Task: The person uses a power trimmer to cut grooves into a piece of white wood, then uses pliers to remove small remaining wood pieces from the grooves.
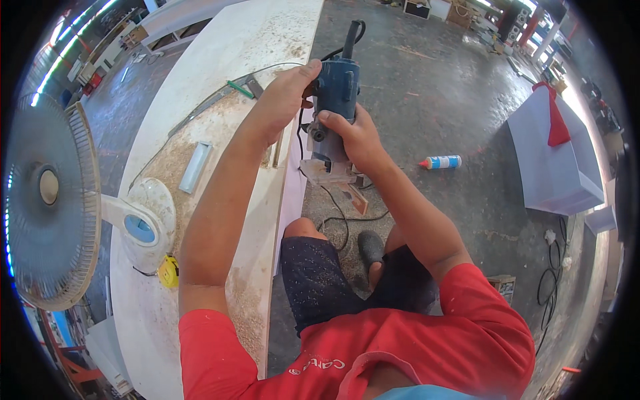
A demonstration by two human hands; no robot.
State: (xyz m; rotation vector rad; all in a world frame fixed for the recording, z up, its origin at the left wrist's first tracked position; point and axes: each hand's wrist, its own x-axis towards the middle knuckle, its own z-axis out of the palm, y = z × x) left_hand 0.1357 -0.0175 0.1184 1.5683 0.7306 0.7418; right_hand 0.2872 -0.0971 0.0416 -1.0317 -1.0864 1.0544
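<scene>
Upright between my hands is a dark blue trim router (338, 87) with a clear plastic base (328, 172) and a thick black cord rising from its top. My right hand (360, 141) wraps the lower body, its thumb near the clamp knob. My left hand (288, 95) is closed against the upper left side, fingertips partly hidden by the motor housing. The router is at the right edge of a long white board (283, 37) strewn with sawdust. Whether its base touches the board edge I cannot tell.
On the board are a standing fan (50, 187), a yellow tape measure (169, 272), a pale rectangular tray (195, 167), a green-handled tool (240, 89) and a metal square. Right, a glue bottle (442, 162) lies on the floor near a white box (547, 153); black cords (551, 287) trail there.
</scene>
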